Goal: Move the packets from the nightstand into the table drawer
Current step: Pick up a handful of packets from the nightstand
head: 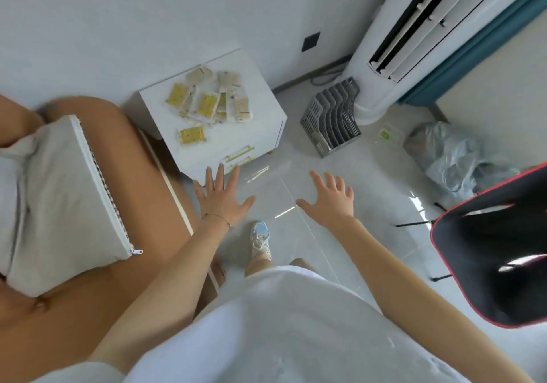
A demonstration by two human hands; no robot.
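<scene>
Both hands out in front, palms down, fingers spread wide, nothing held. Left hand (222,199) is just short of the nightstand (157,116); its fingertips overlap the lower front edge by the gold drawer handles (239,152) in the head view, can't tell if touching. Thin bracelet (217,218) on that wrist. Right hand (330,202) is over bare floor tile (381,234), well apart from the nightstand, approx level w/ the left. Packets (211,98) all on the nightstand top: loose overlapping pile toward the back, a mix of yellow and beige ones in clear wrap, plus one yellow packet (191,135) lying alone nearer the front edge. Nightstand is white, against the wall, hard beside a tan bed (88,308) w/ a grey zip pillow (59,190) on it. Right of the nightstand on the floor: grey slotted file rack (333,119), then a white standing AC unit (414,42), then a crumpled clear plastic bag (450,157). Black chair w/ red trim (488,249) at the right edge. Black wall socket (311,41) above the nightstand. Person wears a white garment (281,323); one pale sneaker (260,237) shows on the floor between the arms.
</scene>
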